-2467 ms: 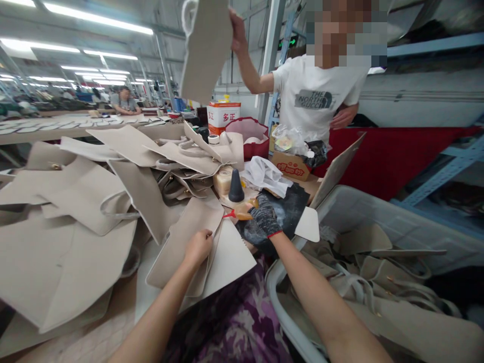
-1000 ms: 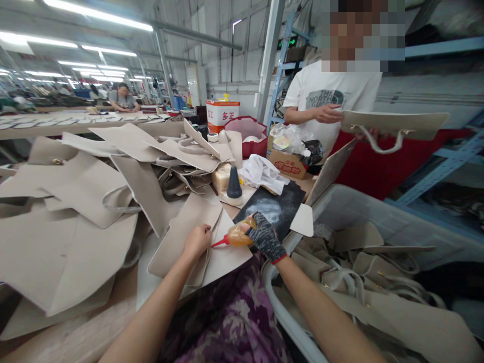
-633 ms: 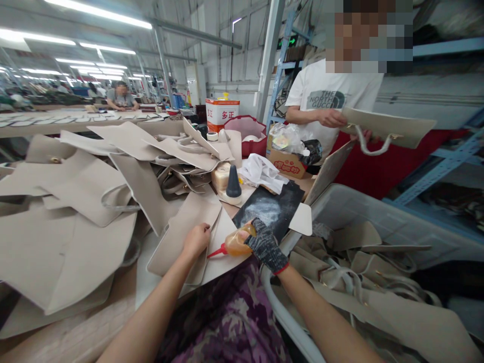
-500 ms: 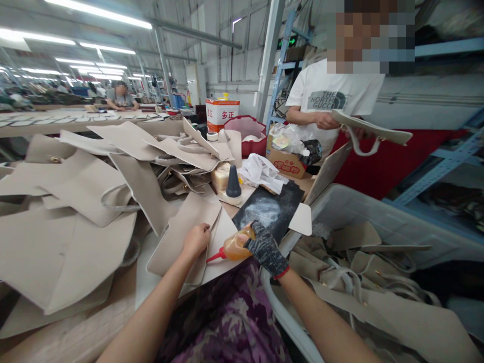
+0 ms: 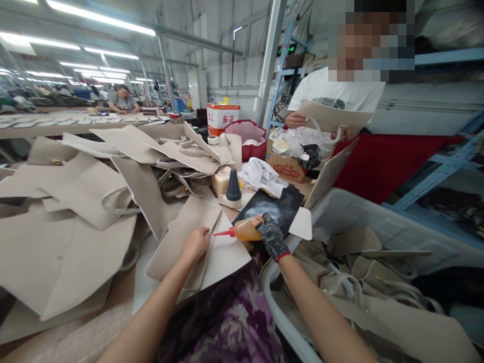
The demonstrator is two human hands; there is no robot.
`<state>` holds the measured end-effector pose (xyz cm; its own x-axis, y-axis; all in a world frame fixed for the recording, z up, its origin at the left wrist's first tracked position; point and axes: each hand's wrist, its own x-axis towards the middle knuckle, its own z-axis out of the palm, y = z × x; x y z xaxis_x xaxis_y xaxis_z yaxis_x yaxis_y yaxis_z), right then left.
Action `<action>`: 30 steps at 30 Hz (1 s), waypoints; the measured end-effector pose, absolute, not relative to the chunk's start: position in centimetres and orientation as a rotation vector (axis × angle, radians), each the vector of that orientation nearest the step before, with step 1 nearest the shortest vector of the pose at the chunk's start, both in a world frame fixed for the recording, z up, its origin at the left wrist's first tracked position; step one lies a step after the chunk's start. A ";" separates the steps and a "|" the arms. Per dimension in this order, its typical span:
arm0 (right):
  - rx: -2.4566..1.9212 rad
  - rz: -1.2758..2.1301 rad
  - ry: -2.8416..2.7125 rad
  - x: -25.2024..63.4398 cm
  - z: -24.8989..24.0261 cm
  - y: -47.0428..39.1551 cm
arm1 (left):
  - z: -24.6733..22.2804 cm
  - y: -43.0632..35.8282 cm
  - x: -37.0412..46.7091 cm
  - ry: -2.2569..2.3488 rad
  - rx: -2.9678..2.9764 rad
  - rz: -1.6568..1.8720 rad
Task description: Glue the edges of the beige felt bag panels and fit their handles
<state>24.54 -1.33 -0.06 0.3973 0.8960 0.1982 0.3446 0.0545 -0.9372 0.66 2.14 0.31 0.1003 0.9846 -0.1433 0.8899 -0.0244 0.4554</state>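
Observation:
My bare left hand (image 5: 196, 244) is closed on the right edge of a folded beige leather bag panel (image 5: 181, 229), which lies on a white sheet (image 5: 230, 254) in front of me. In a dark knitted fingerless glove, my right hand (image 5: 273, 236) grips a squeeze bottle (image 5: 247, 229) of amber liquid. The bottle lies nearly level. Its thin red nozzle (image 5: 224, 232) points left, its tip close to the panel's edge beside my left fingers. Whether the tip touches the panel I cannot tell.
Beige bag pieces (image 5: 86, 242) are heaped on the left. A dark cone-tipped container (image 5: 233, 187) and a black whitish-smeared sheet (image 5: 270, 209) lie beyond my hands. At right stands a grey bin (image 5: 340, 201) of bag parts. A co-worker (image 5: 340, 96) holds a beige panel behind the table.
My right hand has raised the bottle and levelled it, so the nozzle points left rather than down-left. My left hand stays on the panel. The co-worker's panel has been turned and moved left.

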 end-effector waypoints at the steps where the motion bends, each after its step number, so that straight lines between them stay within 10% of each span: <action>1: -1.529 0.576 -1.141 24.5 -0.1 -0.8 | 0.4 2.1 0.7 1.831 1.953 0.290; 18: -1.437 0.207 -1.388 23.1 -0.6 2.5 | 0.6 2.0 0.7 1.825 1.957 0.263; 30: -1.407 0.670 -1.318 21.7 -0.3 -4.6 | 0.6 1.6 0.7 1.829 1.995 0.247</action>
